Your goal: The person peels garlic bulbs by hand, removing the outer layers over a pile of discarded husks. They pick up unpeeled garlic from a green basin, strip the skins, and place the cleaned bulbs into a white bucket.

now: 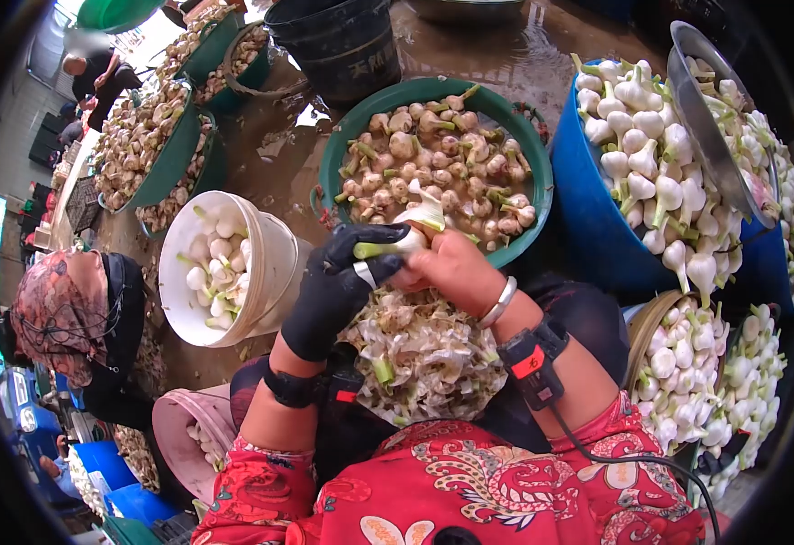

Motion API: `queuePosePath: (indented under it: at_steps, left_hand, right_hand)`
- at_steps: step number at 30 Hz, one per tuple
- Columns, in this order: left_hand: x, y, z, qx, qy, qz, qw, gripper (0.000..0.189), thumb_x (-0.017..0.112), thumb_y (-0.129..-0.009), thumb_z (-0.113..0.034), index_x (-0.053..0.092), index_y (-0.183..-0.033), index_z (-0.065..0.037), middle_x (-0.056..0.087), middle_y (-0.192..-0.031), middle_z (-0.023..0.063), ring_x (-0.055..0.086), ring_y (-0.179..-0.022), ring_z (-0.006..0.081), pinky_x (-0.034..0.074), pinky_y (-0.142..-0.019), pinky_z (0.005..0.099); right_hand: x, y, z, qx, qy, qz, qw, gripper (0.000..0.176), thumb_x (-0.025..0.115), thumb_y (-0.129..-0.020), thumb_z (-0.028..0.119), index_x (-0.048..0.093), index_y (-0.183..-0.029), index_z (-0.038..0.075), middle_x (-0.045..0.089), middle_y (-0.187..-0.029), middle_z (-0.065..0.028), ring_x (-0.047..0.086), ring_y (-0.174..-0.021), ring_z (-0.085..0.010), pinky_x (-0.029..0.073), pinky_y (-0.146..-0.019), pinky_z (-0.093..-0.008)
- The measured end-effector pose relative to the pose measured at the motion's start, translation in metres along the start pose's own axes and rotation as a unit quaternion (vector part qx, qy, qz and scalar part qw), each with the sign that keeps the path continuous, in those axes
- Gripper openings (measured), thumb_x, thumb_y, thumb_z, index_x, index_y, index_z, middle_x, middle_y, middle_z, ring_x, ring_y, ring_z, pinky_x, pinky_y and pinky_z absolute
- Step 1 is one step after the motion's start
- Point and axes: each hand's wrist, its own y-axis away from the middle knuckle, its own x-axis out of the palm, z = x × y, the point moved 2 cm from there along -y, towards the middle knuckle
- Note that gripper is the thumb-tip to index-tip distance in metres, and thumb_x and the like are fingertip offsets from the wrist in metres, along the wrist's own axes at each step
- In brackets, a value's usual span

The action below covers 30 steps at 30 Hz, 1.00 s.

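Between my two hands is a garlic bulb [408,243] with a green stem end pointing left and a loose flap of pale skin standing up at its right. My left hand [338,277], in a black glove with a white band on one finger, is closed around the stem and bulb. The bare right hand [456,271] pinches the bulb's skin from the other side. Just beyond them, a green basin [542,195] holds unpeeled garlic in brownish water. Below my hands lies a heap of garlic peelings [429,359] in my lap.
Left of me stands a white bucket [265,282] of peeled garlic, with a pink bucket [179,427] below. A blue tub [574,182] heaped with garlic is at the right. A black bucket [338,54] stands beyond. Another person [79,318] sits at the left.
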Motion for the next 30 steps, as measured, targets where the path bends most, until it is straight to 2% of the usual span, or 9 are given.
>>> queuePosePath:
  at_steps: [4,8,11,14,19,22,24,28,30]
  left_hand:
    - [-0.001,0.003,-0.003,-0.1,0.177,-0.02,0.979,0.025,0.06,-0.084,-0.01,0.06,-0.107,0.0,0.064,-0.099,0.0031,0.057,-0.081,0.0094,0.047,-0.071,0.0243]
    - [-0.024,-0.002,0.05,-0.02,0.199,-0.052,0.979,0.02,0.053,-0.085,-0.004,0.061,-0.104,0.0,0.065,-0.101,0.0097,0.057,-0.074,0.0095,0.049,-0.068,0.0263]
    - [-0.04,-0.008,0.04,0.136,-0.208,-0.119,0.961,0.035,0.053,-0.082,0.006,0.058,-0.116,0.0,0.064,-0.097,0.007,0.06,-0.079,0.0139,0.049,-0.072,0.0272]
    - [-0.026,-0.009,0.034,0.123,-0.057,-0.137,0.981,0.034,0.05,-0.086,0.002,0.055,-0.12,-0.001,0.064,-0.099,0.0065,0.061,-0.083,0.0141,0.049,-0.076,0.0278]
    - [-0.014,-0.009,0.027,-0.039,0.342,-0.127,0.93,0.031,0.045,-0.095,-0.016,0.053,-0.121,-0.001,0.061,-0.103,0.0062,0.059,-0.088,0.0135,0.05,-0.078,0.0287]
    - [-0.068,0.002,0.023,0.206,-0.311,-0.155,0.915,0.023,0.048,-0.093,-0.012,0.059,-0.109,-0.001,0.061,-0.097,0.0061,0.06,-0.082,0.0133,0.05,-0.074,0.0288]
    - [-0.116,0.016,0.008,0.022,0.0,-0.28,0.96,0.02,0.051,-0.091,-0.008,0.062,-0.105,0.001,0.062,-0.095,0.0086,0.06,-0.079,0.0154,0.049,-0.075,0.026]
    - [-0.189,0.034,0.041,0.012,-0.446,-0.274,0.852,0.022,0.059,-0.08,-0.003,0.065,-0.101,-0.001,0.064,-0.102,0.0123,0.062,-0.088,0.0198,0.048,-0.08,0.0308]
    - [-0.134,0.009,0.037,-0.04,-0.227,-0.222,0.948,0.021,0.06,-0.078,-0.003,0.066,-0.098,-0.001,0.065,-0.099,0.0134,0.062,-0.087,0.0212,0.048,-0.08,0.0309]
  right_hand:
    - [-0.002,-0.002,0.014,0.107,-0.348,-0.082,0.928,0.026,0.059,-0.085,0.009,0.053,-0.109,0.004,0.063,-0.093,-0.0061,0.063,-0.078,-0.0178,0.052,-0.071,-0.029]
    - [-0.007,-0.005,0.029,-0.163,-0.342,-0.163,0.911,0.015,0.051,-0.089,0.002,0.056,-0.103,0.001,0.062,-0.09,-0.0056,0.061,-0.075,-0.0126,0.052,-0.069,-0.0261]
    - [-0.001,0.012,0.039,-0.051,-0.11,0.043,0.992,0.021,0.055,-0.09,0.01,0.059,-0.109,0.002,0.063,-0.086,-0.0042,0.062,-0.074,-0.013,0.052,-0.07,-0.027]
    - [0.02,0.021,0.006,0.137,0.208,0.271,0.93,0.031,0.065,-0.087,0.023,0.064,-0.109,0.001,0.066,-0.083,-0.0063,0.061,-0.07,-0.0098,0.05,-0.061,-0.0269]
    - [0.0,0.008,-0.007,0.04,0.174,-0.061,0.982,0.029,0.068,-0.075,0.026,0.061,-0.062,0.001,0.055,-0.052,-0.0121,0.054,-0.047,-0.0168,0.044,-0.049,-0.0339]
    - [-0.019,0.003,-0.002,-0.089,0.211,-0.209,0.951,0.026,0.065,-0.076,0.016,0.052,-0.056,0.003,0.05,-0.048,-0.007,0.051,-0.044,-0.0113,0.041,-0.044,-0.031]
    - [-0.031,0.005,0.02,-0.078,0.05,-0.272,0.958,0.024,0.061,-0.077,0.008,0.047,-0.058,0.006,0.047,-0.051,-0.0014,0.048,-0.043,-0.0075,0.039,-0.04,-0.0267]
    - [-0.052,0.02,0.064,0.021,-0.101,-0.364,0.926,0.017,0.056,-0.084,0.015,0.051,-0.069,0.009,0.053,-0.061,0.0006,0.057,-0.052,-0.0101,0.043,-0.043,-0.0216]
    - [-0.062,0.018,0.053,0.0,-0.123,-0.369,0.921,0.014,0.057,-0.084,0.014,0.053,-0.072,0.009,0.054,-0.063,-0.0001,0.058,-0.053,-0.0109,0.045,-0.045,-0.0218]
